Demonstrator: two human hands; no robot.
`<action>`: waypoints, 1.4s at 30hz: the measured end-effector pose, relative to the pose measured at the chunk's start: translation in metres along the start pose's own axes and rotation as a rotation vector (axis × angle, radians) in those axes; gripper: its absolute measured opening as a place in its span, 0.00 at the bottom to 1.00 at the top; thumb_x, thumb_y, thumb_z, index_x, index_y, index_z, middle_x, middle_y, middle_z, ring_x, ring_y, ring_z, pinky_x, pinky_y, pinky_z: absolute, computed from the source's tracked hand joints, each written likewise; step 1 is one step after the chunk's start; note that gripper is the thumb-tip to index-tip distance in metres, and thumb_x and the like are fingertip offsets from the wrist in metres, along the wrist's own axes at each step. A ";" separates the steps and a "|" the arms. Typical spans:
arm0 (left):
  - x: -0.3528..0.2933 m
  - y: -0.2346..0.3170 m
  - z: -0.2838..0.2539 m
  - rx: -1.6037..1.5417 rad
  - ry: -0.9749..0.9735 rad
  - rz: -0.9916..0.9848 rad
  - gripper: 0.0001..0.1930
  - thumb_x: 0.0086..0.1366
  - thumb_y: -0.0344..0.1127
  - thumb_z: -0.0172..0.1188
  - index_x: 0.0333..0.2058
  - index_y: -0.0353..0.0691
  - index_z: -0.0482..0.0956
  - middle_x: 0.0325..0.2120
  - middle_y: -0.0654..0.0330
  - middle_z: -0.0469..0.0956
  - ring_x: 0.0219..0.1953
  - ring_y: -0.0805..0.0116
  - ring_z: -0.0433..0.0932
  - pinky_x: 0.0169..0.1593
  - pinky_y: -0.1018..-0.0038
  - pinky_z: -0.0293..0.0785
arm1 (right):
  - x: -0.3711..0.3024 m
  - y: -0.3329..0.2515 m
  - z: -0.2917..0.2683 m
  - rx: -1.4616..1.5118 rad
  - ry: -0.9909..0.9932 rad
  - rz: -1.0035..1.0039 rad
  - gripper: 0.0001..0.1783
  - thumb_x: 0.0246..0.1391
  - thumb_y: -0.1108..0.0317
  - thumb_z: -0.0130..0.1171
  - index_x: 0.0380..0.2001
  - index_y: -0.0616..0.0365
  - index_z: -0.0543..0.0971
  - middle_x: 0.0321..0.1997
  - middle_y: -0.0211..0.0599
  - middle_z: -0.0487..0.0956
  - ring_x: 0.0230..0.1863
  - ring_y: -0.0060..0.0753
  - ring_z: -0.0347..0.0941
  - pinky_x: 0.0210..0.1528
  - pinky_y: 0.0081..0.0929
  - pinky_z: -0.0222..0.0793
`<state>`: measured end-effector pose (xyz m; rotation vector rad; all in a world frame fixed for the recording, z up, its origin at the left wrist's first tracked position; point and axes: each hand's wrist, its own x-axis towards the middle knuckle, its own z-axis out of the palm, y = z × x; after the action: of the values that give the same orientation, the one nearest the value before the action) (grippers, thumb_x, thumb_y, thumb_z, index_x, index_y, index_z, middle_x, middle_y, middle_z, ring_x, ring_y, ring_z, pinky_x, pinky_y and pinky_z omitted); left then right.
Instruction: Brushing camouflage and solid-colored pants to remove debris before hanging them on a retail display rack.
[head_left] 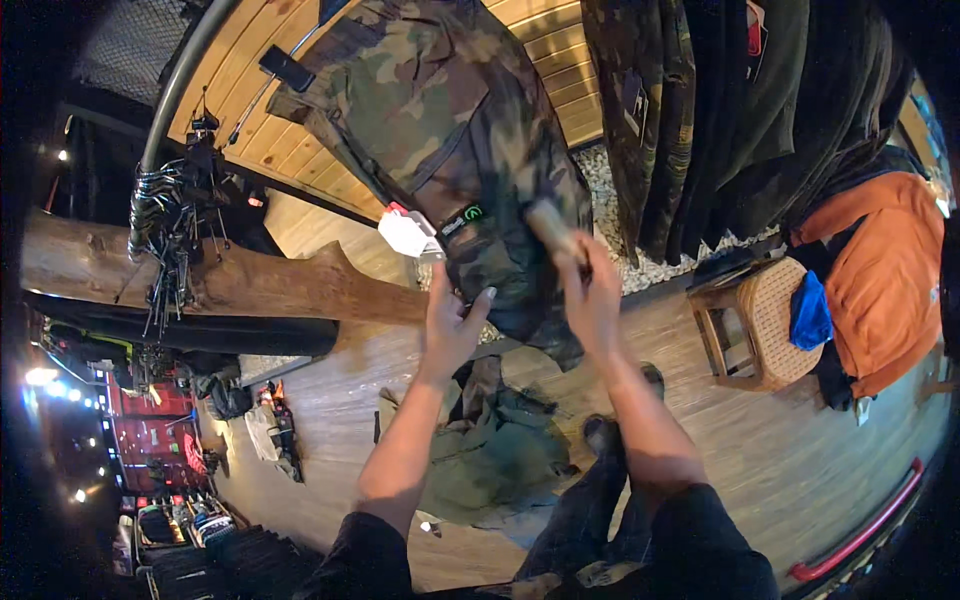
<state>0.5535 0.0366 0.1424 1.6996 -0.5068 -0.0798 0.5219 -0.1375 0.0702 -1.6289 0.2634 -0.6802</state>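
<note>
**Two hands on a hanging camouflage jacket**

The wooden plank floor (800, 450) fills the lower and right part of the frame, bending toward the rim. Across the top runs a slatted wooden wall (270, 110), with a row of dark hanging garments (720, 110) at upper right.

The camouflage jacket (440, 130) is the largest single thing, hanging from upper centre down to the middle of the frame, its lower hem meeting both hands. A thick log beam (230, 285) crosses the left side, with a cluster of metal hangers (170, 215) dangling above it on a curved rail (185, 70).

At the right edge an orange garment (885, 275) is draped beside a woven wicker stool (765, 320), which carries a blue cloth (808, 312). On the floor at lower centre, between the forearms, lies a crumpled olive-green garment (490, 450). Dark shoes show just right of it.

The right hand (590, 295), at centre, is clenched on the jacket's lower edge, with a blurred, pale cylindrical thing (548, 225) at its fingertips; what it is cannot be told. The left hand (452, 320), just left of it, has curled fingers grasping the jacket's hem.

A white tag (408, 235) hangs off the jacket just above the left hand, beside a small dark label with a green mark (465, 217).
</note>
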 end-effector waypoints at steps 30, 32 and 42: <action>-0.089 -0.155 0.034 -1.056 -0.335 -0.187 0.15 0.74 0.46 0.49 0.53 0.46 0.72 0.48 0.63 0.77 0.50 0.66 0.77 0.54 0.59 0.72 | -0.137 0.056 -0.041 0.034 -0.067 0.318 0.21 0.64 0.59 0.54 0.48 0.68 0.76 0.40 0.57 0.80 0.41 0.60 0.76 0.44 0.45 0.70; -0.072 -0.098 0.107 -0.957 -0.186 -0.319 0.19 0.75 0.48 0.47 0.56 0.43 0.69 0.51 0.61 0.75 0.53 0.64 0.75 0.56 0.58 0.71 | -0.165 0.157 -0.076 -0.295 -0.010 0.329 0.20 0.63 0.60 0.56 0.49 0.67 0.75 0.34 0.46 0.79 0.33 0.43 0.72 0.36 0.35 0.67; -0.082 -0.061 0.120 -0.635 0.020 -0.393 0.29 0.75 0.51 0.42 0.61 0.32 0.64 0.58 0.52 0.71 0.59 0.57 0.71 0.62 0.57 0.66 | -0.199 0.173 -0.081 -0.315 -0.074 0.465 0.17 0.66 0.61 0.54 0.46 0.67 0.75 0.30 0.36 0.78 0.30 0.25 0.71 0.33 0.27 0.68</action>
<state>0.4575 -0.0370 0.0420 1.1488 -0.0998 -0.4591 0.3537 -0.1300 -0.1481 -1.7983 0.6982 -0.2282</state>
